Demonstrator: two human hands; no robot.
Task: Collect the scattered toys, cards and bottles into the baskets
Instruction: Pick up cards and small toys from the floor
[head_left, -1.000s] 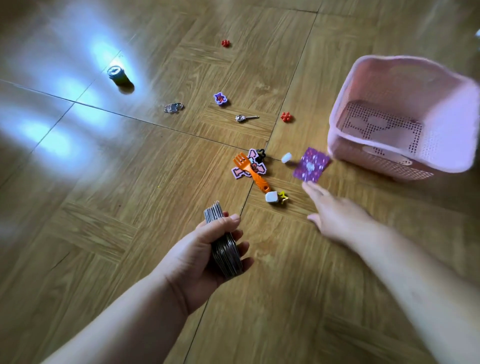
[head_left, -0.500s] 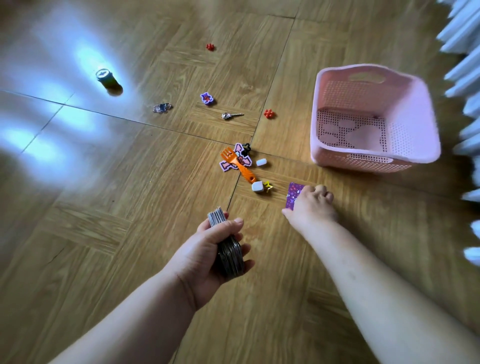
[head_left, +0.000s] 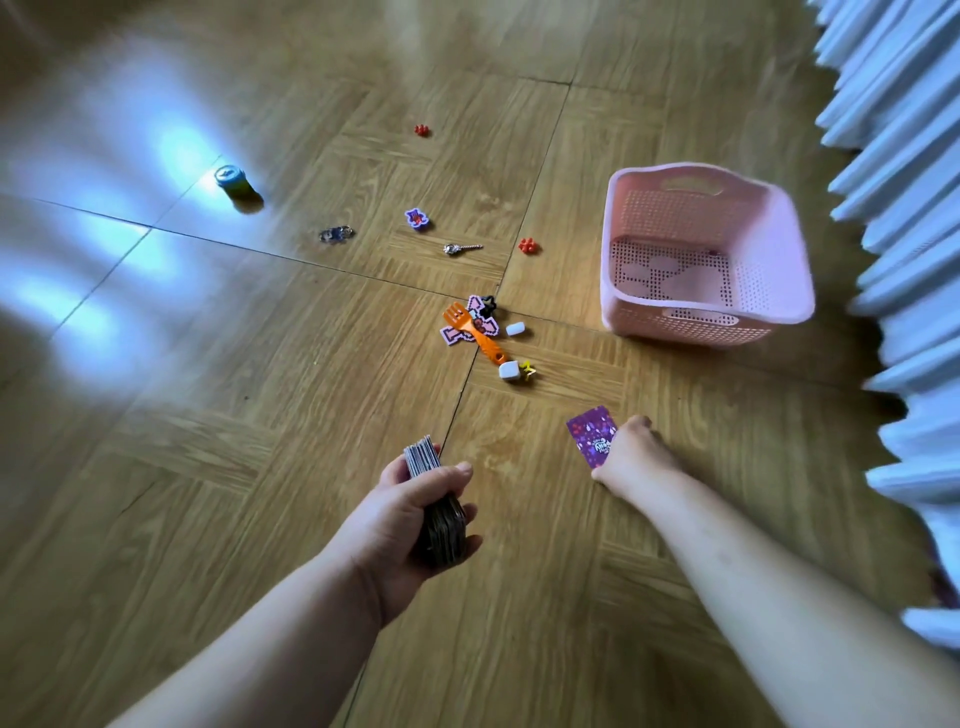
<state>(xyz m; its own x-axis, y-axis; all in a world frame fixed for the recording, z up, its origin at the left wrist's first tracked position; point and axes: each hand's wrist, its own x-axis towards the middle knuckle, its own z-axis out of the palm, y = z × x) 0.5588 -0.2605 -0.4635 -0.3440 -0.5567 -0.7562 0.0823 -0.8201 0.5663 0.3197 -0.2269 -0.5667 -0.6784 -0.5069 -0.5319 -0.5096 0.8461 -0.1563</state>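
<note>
My left hand (head_left: 410, 525) grips a thick stack of cards (head_left: 434, 501) edge-up above the wooden floor. My right hand (head_left: 631, 452) has curled fingers on a single purple card (head_left: 592, 434), which lies flat on the floor or just off it. A pink perforated basket (head_left: 779, 244) stands at the right; its bottom is bare apart from a tiny dark speck. Small toys are scattered ahead: an orange toy fork (head_left: 470, 332) over a pink pixel piece (head_left: 457, 332), two white cubes (head_left: 509, 370), a yellow star (head_left: 528, 370).
Farther off lie a small blue-green bottle (head_left: 234, 182), a silver key charm (head_left: 460, 248), a purple figure (head_left: 416, 218), a metallic trinket (head_left: 336, 234) and two red bead clusters (head_left: 527, 245). A pale pleated curtain (head_left: 909, 260) runs along the right edge.
My right hand reached the purple card near the basket and dragged it back toward me across the floor. My left hand keeps hold of the card stack.
</note>
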